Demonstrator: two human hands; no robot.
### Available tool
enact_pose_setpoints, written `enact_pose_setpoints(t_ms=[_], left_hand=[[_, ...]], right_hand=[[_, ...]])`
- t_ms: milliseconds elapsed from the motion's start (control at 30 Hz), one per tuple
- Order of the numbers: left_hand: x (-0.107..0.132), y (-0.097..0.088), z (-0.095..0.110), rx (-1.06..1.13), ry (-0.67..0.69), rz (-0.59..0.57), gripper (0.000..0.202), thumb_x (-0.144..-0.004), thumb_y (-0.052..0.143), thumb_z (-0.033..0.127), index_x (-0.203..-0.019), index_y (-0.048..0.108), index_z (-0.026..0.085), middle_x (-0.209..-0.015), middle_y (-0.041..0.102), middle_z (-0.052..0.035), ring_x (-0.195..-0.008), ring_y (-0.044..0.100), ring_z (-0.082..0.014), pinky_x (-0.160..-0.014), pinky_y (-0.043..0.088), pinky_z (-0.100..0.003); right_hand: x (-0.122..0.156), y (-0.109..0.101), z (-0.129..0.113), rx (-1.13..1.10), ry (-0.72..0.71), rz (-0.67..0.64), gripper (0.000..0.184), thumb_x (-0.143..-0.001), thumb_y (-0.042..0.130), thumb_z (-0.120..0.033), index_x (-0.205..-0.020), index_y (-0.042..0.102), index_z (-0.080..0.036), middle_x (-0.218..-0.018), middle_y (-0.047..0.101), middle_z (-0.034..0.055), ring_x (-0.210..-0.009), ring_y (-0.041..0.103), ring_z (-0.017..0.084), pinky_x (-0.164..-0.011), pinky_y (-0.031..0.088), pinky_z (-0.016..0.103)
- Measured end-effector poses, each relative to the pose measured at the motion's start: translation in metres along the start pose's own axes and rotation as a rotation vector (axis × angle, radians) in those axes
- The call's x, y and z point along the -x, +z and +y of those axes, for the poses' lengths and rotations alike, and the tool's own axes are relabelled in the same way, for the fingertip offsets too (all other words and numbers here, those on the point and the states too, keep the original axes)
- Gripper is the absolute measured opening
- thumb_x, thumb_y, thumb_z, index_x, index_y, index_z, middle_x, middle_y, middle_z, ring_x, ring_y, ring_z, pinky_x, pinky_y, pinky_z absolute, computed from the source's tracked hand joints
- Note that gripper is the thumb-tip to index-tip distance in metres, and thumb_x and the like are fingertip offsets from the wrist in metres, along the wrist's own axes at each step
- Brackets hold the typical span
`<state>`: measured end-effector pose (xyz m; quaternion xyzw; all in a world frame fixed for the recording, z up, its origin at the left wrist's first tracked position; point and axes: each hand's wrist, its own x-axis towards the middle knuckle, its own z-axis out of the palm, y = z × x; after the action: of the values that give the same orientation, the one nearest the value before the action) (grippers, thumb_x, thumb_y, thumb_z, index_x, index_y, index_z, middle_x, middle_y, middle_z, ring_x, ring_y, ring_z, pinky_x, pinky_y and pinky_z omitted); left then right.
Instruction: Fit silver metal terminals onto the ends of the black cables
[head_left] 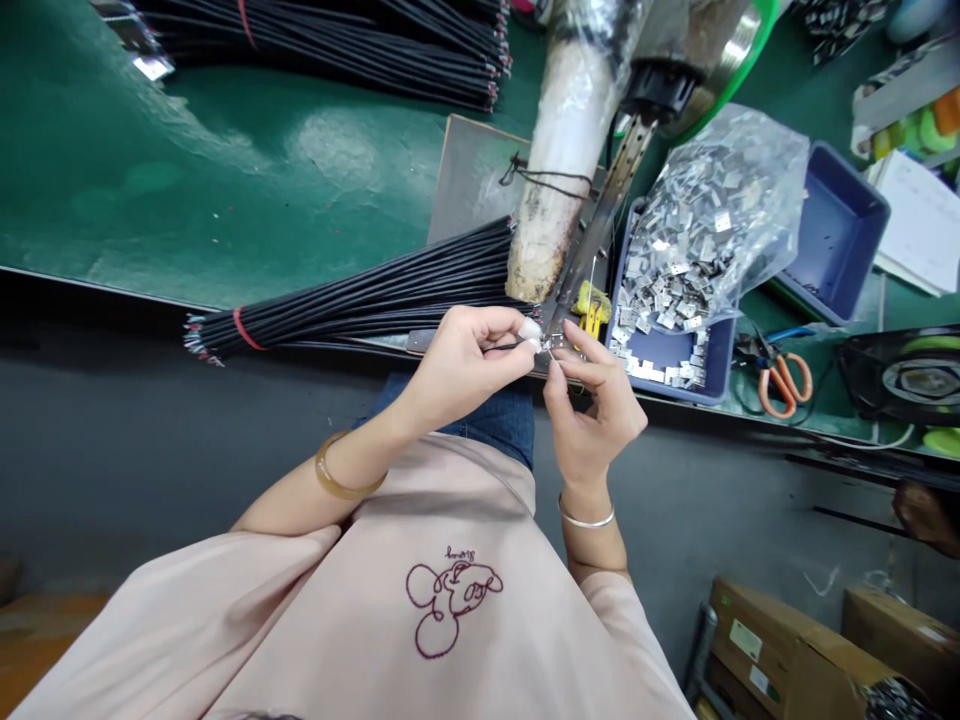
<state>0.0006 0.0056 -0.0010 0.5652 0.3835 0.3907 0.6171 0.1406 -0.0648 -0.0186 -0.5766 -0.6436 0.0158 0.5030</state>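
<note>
My left hand (466,362) is closed in a pinch on the end of a thin black cable (504,346) near the green table's front edge. My right hand (596,400) is closed too, its thumb and forefinger pinching a small metal piece (556,345) right against that cable end. Both hands meet at the foot of a plastic-wrapped machine column (559,160) with a metal strip (600,215) running down it. A bundle of black cables (360,300) tied with a red band lies just left of my hands.
A blue tray (660,355) holds a clear bag of small metal parts (705,225); a second blue tray (836,235) stands behind it. Orange-handled scissors (784,380) lie to the right. More black cables (337,45) lie at the back. Cardboard boxes (795,650) sit on the floor.
</note>
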Motion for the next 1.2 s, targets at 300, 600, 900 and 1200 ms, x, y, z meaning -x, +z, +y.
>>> enact_pose_setpoints(t_ms=[300, 600, 900, 1200], left_hand=[[0.001, -0.003, 0.002, -0.033, -0.002, -0.010, 0.013, -0.075, 0.065, 0.017, -0.062, 0.062, 0.014, -0.055, 0.042, 0.0038, -0.052, 0.032, -0.0059, -0.048, 0.023, -0.022], [0.001, -0.001, 0.007, -0.067, 0.071, -0.003, 0.011, -0.075, 0.063, 0.014, -0.065, 0.063, 0.013, -0.058, 0.040, 0.0047, -0.053, 0.026, -0.0052, -0.047, 0.019, -0.022], [0.003, -0.005, 0.002, -0.056, -0.016, -0.121, 0.013, -0.076, 0.062, 0.013, -0.064, 0.060, 0.013, -0.055, 0.029, 0.0067, -0.052, 0.021, -0.0054, -0.048, 0.015, -0.023], [0.011, -0.016, 0.010, -0.136, 0.049, -0.217, 0.008, -0.082, 0.067, 0.019, -0.077, 0.064, 0.014, -0.061, 0.049, 0.0037, -0.055, 0.039, -0.0072, -0.052, 0.032, -0.021]], right_hand=[[-0.003, -0.001, -0.003, 0.006, -0.019, -0.011, 0.010, -0.090, 0.065, -0.014, -0.090, 0.062, -0.023, -0.114, 0.077, 0.0052, -0.096, 0.077, 0.019, -0.081, 0.067, 0.035], [-0.010, 0.000, -0.004, 0.055, -0.069, 0.030, 0.016, -0.086, 0.070, -0.010, -0.093, 0.068, -0.024, -0.107, 0.078, 0.0030, -0.098, 0.076, 0.018, -0.086, 0.064, 0.035], [0.000, -0.006, 0.000, 0.064, -0.053, -0.014, 0.015, -0.088, 0.068, -0.013, -0.097, 0.062, -0.024, -0.105, 0.078, 0.0031, -0.094, 0.076, 0.016, -0.074, 0.062, 0.026], [-0.001, -0.008, 0.005, -0.025, -0.014, -0.039, 0.010, -0.094, 0.062, -0.018, -0.100, 0.057, -0.025, -0.090, 0.071, -0.0011, -0.082, 0.072, 0.013, -0.072, 0.058, 0.025]])
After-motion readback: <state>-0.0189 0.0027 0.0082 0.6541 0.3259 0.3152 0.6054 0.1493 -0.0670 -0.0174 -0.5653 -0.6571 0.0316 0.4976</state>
